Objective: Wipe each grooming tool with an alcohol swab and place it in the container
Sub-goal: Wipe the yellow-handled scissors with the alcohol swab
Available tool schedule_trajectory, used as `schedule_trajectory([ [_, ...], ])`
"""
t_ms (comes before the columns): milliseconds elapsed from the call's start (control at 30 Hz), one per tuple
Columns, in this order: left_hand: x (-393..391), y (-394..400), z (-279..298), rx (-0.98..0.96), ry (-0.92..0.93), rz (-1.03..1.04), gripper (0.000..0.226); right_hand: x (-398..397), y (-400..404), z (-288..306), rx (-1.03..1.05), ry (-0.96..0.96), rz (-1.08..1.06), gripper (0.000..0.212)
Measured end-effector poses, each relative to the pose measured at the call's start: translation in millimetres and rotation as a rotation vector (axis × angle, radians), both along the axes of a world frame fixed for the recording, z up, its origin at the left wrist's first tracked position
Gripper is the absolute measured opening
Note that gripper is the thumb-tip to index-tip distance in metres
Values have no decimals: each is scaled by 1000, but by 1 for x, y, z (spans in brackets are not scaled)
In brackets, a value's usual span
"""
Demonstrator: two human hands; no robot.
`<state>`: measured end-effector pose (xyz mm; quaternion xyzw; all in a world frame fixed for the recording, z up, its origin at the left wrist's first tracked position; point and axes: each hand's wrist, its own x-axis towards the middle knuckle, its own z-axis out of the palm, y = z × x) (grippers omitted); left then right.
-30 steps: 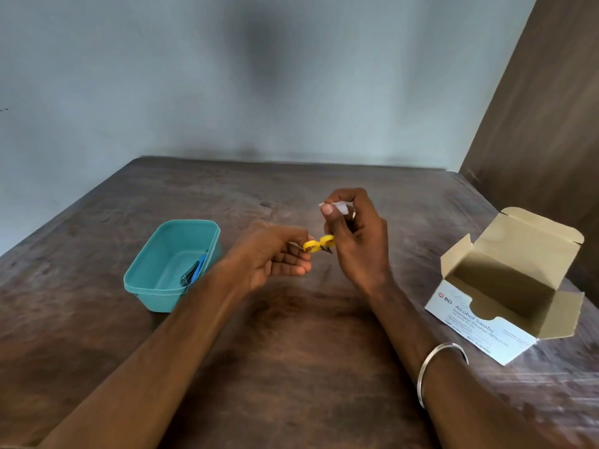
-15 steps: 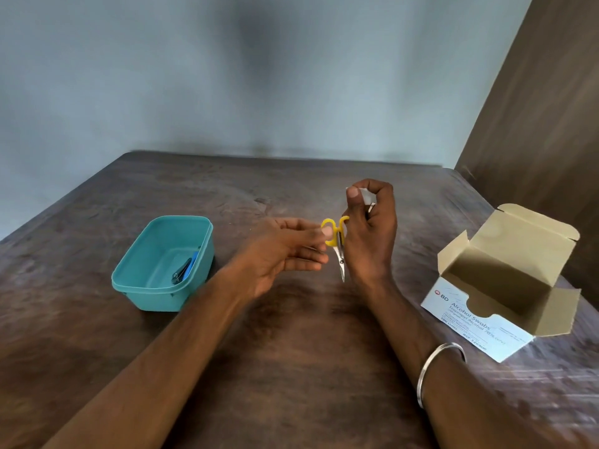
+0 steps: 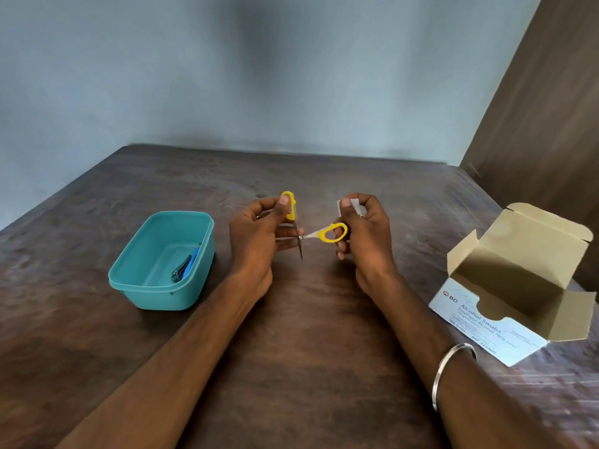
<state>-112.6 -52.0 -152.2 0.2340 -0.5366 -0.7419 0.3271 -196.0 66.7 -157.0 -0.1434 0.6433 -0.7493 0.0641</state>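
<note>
Small scissors (image 3: 311,234) with yellow handles are held above the table's middle, spread wide open. My left hand (image 3: 259,234) pinches the upper yellow loop, and a blade points down below it. My right hand (image 3: 363,234) hooks the other yellow loop with its lower fingers and pinches a small white alcohol swab (image 3: 351,205) between thumb and forefinger. The teal container (image 3: 136,277) sits to the left of my hands and holds a metal nail clipper (image 3: 180,269) lying on a blue tool (image 3: 191,261).
An open cardboard box of alcohol swabs (image 3: 505,306) lies at the right, flaps up. The dark wooden table (image 3: 308,367) meets a grey wall at the back and a brown panel at the right. A metal bangle (image 3: 450,367) circles my right wrist.
The scissors went from shut between my hands to spread wide. My hands have drawn apart, each holding one handle loop. The swab stays pinched in my right hand.
</note>
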Motion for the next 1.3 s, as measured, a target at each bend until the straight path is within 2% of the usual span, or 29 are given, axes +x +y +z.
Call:
schedule_trajectory([
  [167, -1, -2, -4, -115, -18, 71, 19, 4, -1, -2, 126, 107, 14, 5],
  [300, -1, 2, -7, -233, -38, 50, 21, 4, 2, -1, 139, 66, 0, 10],
  [433, 1, 5, -9, -248, -51, 8, 17, 8, 1, 3, 158, 37, 1, 6],
  [633, 1, 4, -11, -224, -71, -2, 21, 14, -4, 4, 239, 165, 1, 14],
  [733, 0, 2, -12, -231, -80, -8, 24, 14, -5, 2, 226, 174, 23, 10],
  [833, 1, 1, -12, -308, -116, 9, 25, 16, -6, 3, 224, 191, 54, 6],
  [933, 0, 0, -12, -348, -137, 37, 22, 19, -6, 7, 217, 169, 76, 9],
  [1100, -2, -2, -12, -296, -136, 74, 19, 21, -5, 13, 198, 1, 84, 18],
  [1300, 1, -1, -10, -364, -165, 64, 19, 18, -1, 10, 219, 35, 140, 2],
])
